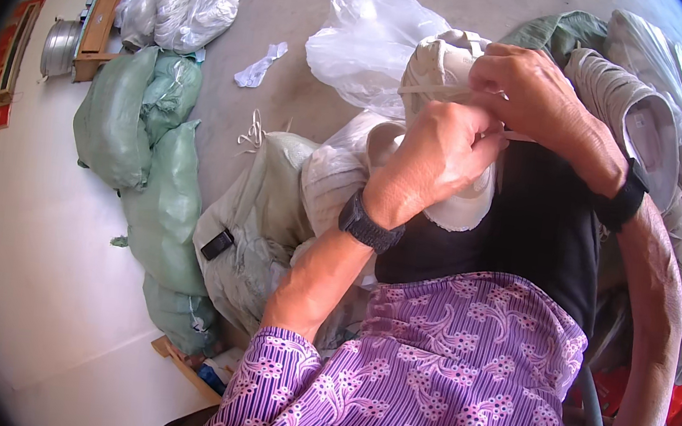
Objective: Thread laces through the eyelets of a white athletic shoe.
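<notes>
On my lap, over black cloth, lies a beige shoe upper or small bundle of uppers, partly hidden by my hands. A pale narrow strip crosses its far end. My left hand is closed in a pinch beside the middle of the bundle, its fingertips close to those of my right hand. From above right, my right hand also pinches at the strip, and a short pale end shows between the two hands. The exact crossing of the strip is hidden behind my fingers.
Nested beige shoe uppers are stacked at the right, beside a clear plastic bag. A crumpled clear bag lies on the floor ahead. To the left are a whitish sack and green sacks along the wall.
</notes>
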